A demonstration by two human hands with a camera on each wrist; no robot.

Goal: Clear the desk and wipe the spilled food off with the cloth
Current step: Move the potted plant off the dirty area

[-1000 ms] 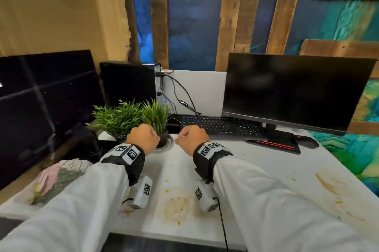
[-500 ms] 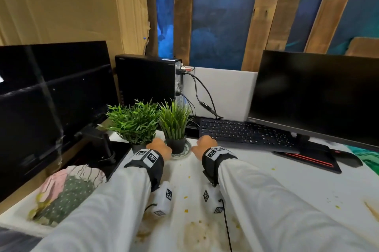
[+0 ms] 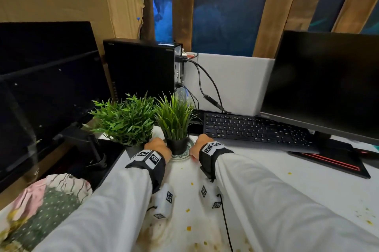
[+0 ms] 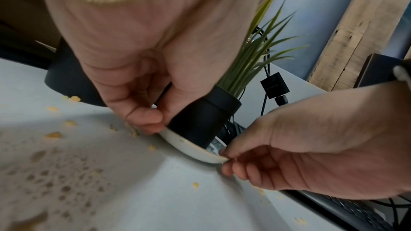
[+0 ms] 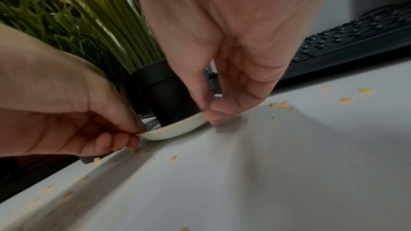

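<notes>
Both hands, left (image 4: 133, 80), right (image 4: 311, 147), pinching white saucer (image 4: 191, 148) rim (patterned inside, seemingly), black grass pot (image 4: 200, 119) upright

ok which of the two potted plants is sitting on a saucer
The grass-like plant on the right, in the black pot on the white saucer that both hands pinch by its rim. The bushy plant to its left shows no saucer.

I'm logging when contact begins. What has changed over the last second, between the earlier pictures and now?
Both hands moved forward to the small white saucer under the black pot of grass-like plant. The left hand and right hand now pinch its opposite rims. The saucer has not visibly left the white desk; the black keyboard and patterned cloth are unmoved.
</notes>
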